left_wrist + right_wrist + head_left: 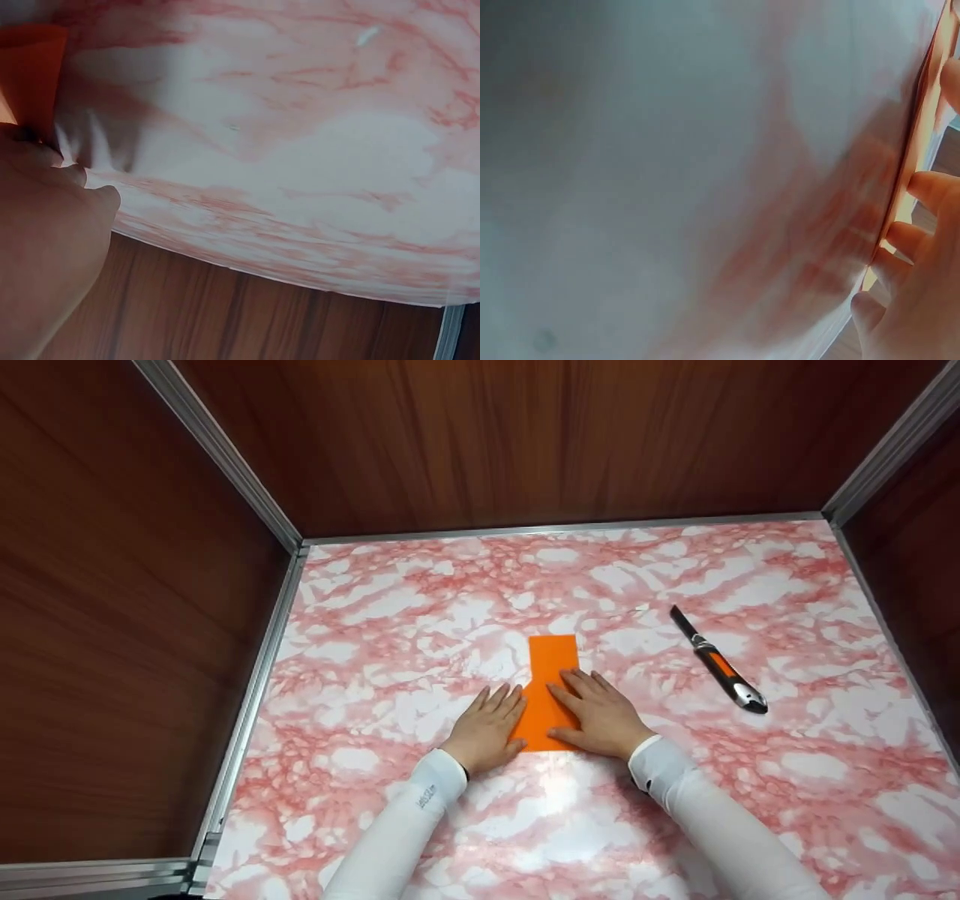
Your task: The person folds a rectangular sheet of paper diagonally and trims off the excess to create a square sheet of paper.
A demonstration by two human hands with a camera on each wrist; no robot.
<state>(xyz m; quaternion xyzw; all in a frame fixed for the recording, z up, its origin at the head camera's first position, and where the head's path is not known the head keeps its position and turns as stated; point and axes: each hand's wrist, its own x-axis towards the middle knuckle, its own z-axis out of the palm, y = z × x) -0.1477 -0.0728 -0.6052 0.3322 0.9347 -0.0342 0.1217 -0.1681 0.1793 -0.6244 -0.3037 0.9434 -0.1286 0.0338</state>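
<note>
A folded piece of orange paper (552, 660) lies on the table, narrow at its far end and wider near me. On its left edge rests my left hand (487, 729), palm down with the fingers straight. My right hand (604, 716) is spread over the paper's right side, its fingertips touching the surface. In the left wrist view, a corner of the orange paper (30, 75) shows beyond the left hand (49, 232). The right wrist view has the right hand's fingers (911, 238) along the paper's edge (909, 161).
A utility knife (721, 664) with a black and orange handle lies to the right of the paper. The table (390, 622) has a red and white marbled top. Wood-grain panels (525, 442) in metal frames stand at the back and sides.
</note>
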